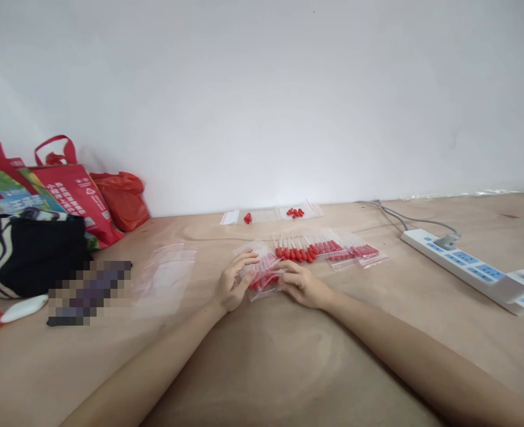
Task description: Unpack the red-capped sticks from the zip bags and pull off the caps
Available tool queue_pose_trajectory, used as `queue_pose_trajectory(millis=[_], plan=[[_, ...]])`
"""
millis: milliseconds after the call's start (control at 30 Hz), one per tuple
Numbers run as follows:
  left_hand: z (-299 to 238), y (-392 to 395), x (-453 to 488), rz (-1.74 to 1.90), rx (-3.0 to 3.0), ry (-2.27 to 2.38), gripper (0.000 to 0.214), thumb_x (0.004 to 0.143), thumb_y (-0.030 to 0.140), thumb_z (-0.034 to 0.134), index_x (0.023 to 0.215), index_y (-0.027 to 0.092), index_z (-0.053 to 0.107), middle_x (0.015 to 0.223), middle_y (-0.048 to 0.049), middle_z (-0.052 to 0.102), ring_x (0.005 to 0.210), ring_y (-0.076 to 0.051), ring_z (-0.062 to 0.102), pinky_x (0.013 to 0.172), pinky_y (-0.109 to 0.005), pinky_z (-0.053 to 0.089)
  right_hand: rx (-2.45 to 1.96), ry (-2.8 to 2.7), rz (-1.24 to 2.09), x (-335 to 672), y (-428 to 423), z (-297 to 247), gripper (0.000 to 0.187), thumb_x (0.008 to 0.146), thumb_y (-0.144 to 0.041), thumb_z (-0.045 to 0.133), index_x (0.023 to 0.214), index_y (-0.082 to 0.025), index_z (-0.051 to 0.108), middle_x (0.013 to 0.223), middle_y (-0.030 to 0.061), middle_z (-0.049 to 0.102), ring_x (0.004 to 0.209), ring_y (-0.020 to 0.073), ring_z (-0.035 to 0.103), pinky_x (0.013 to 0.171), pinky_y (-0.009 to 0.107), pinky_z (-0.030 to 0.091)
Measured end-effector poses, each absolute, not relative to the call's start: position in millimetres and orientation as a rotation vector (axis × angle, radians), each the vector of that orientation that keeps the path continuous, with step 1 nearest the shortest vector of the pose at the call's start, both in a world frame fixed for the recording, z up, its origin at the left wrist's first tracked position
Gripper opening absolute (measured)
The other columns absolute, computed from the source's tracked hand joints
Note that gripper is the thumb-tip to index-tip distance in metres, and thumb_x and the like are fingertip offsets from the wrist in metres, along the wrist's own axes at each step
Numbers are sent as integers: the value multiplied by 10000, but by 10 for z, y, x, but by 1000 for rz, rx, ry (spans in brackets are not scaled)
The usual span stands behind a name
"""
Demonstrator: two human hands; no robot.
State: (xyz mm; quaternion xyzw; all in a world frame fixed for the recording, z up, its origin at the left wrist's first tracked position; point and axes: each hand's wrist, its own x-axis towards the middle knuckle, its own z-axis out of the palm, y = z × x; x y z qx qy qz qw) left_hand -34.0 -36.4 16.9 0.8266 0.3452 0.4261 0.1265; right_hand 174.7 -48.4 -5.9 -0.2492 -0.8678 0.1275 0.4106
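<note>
My left hand and my right hand both pinch a small clear zip bag with red-tipped sticks inside, held just above the wooden table. The left fingers curl over the bag's left edge, and the right fingers grip its right side. Just behind the hands lies a row of filled bags of red-tipped sticks. Farther back lie loose red caps and clear sticks on plastic.
A pile of empty clear zip bags lies to the left. Red shopping bags and a striped black bag stand at the far left against the wall. A white power strip with a cable lies on the right.
</note>
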Motion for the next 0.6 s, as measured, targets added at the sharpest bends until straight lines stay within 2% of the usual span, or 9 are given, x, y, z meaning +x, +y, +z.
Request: queue_pose_trajectory(millis=[67,133,200,267,400,500,600], plan=[[197,-333,-395,999,2518,923,371,853,365,357,1128,168,508,1222,-101,494,1222,-224,346,1002,-415,309,-640,-2187,442,1849,-522,-27,64,748,-152,522,704,-172,563,1033,82,543,899,137,554,736,256,465],[212,-308,-416,766,2631,858,463,827,411,405,1236,194,411,1300,-89,418,1259,-239,280,1035,-445,235,-695,-2145,519,1913,-543,-4,77,724,-166,551,647,-169,549,980,73,573,855,139,576,703,251,473],[215,-301,-404,579,2717,808,588,769,445,497,1285,212,338,1321,-91,390,1255,-260,279,1042,-479,182,-762,-2079,561,1937,-539,-2,91,716,-161,548,625,-168,551,930,65,592,828,138,587,695,253,475],[210,-313,-378,505,2767,802,654,718,452,563,1282,210,336,1290,-104,421,1216,-273,338,1035,-498,169,-825,-2007,582,1932,-514,-19,65,700,-146,547,641,-168,563,908,61,596,828,139,588,710,260,473],[208,-366,-337,593,2788,886,534,720,438,561,1182,196,442,1129,-97,520,1067,-238,465,977,-441,295,-937,-1906,601,1901,-464,-69,64,659,-113,543,681,-169,564,935,65,577,838,140,575,692,256,470],[211,-401,-317,651,2772,968,501,711,459,568,1115,175,487,1019,-88,550,974,-219,499,893,-386,386,-964,-1946,549,1902,-447,-73,143,627,-109,567,752,-179,575,975,61,547,888,149,542,753,284,448],[196,-415,-293,717,2752,1039,490,704,476,576,1074,162,507,949,-80,567,919,-209,516,848,-361,419,-989,-2006,458,1936,-436,-33,185,614,-113,585,784,-186,592,902,49,530,855,151,513,763,298,428]])
